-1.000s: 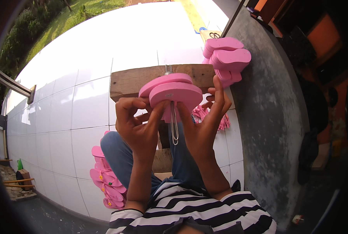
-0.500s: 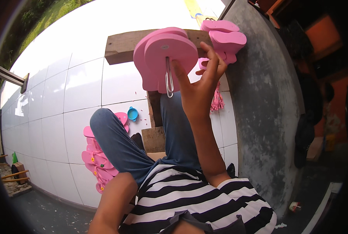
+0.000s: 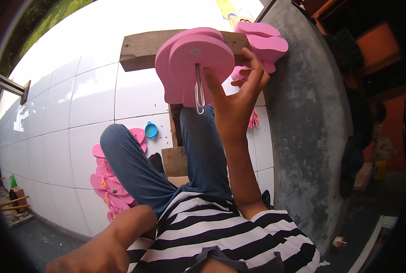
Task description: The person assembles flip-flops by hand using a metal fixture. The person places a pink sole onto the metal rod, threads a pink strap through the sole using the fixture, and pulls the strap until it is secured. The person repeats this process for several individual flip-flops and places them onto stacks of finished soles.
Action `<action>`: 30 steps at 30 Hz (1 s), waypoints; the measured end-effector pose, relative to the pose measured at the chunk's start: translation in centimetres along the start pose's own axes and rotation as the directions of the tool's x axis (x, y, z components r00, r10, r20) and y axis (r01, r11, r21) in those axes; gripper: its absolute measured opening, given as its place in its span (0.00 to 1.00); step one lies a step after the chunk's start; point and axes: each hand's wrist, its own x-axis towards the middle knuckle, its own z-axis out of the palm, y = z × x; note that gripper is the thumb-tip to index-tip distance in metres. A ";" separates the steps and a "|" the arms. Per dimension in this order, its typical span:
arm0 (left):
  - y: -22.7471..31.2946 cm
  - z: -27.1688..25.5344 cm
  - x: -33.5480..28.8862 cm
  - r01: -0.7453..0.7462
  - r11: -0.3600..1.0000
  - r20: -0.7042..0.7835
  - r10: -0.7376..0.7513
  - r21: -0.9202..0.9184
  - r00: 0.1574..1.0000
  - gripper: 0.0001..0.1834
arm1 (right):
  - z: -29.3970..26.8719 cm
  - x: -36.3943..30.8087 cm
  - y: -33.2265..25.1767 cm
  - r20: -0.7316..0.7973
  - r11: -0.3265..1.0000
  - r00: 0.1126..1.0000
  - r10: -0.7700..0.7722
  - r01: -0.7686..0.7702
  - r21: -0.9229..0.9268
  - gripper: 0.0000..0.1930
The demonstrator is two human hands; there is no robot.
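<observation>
Two pink foam flip-flop soles [image 3: 200,45] are stacked face up before me, overlapping the wooden beam [image 3: 141,52]. A long metal wire loop [image 3: 199,91] sticks out from the top sole toward me. My right hand [image 3: 235,93] is at the soles' right side, its thumb lying against or just over the top sole near the loop. Its other fingers are spread and curved past the right edge, so the hand is open. My left arm [image 3: 125,227] bends away to the lower left, and its hand lies beyond the frame's edge.
More pink soles [image 3: 269,45] are piled at the beam's right end, with pink straps [image 3: 254,119] below. Finished pink flip-flops [image 3: 114,193] lie left of my leg. A small blue bowl [image 3: 151,131] stands on the white tiles. A grey concrete ledge [image 3: 307,136] runs along the right.
My left forearm has swung outward to the lower left. The right hand keeps its place beside the soles, and the view has shifted slightly.
</observation>
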 end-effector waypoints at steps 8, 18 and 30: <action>-7.9 -11.3 -15.3 0.724 -0.242 -0.718 0.129 0.646 0.684 0.30 | 4.9 -5.3 5.2 0.008 0.959 0.997 0.076 -0.075 0.272 0.38; -5.1 -12.6 -29.3 0.638 -0.642 -0.901 -0.233 0.424 0.365 0.28 | -0.9 -10.5 16.1 0.280 0.845 0.810 0.515 -0.534 -0.010 0.12; -8.3 -8.1 -37.7 0.463 -0.825 -0.862 -0.459 0.325 -0.213 0.18 | 0.9 -25.5 37.8 0.112 0.374 0.620 0.777 -0.311 -0.874 0.22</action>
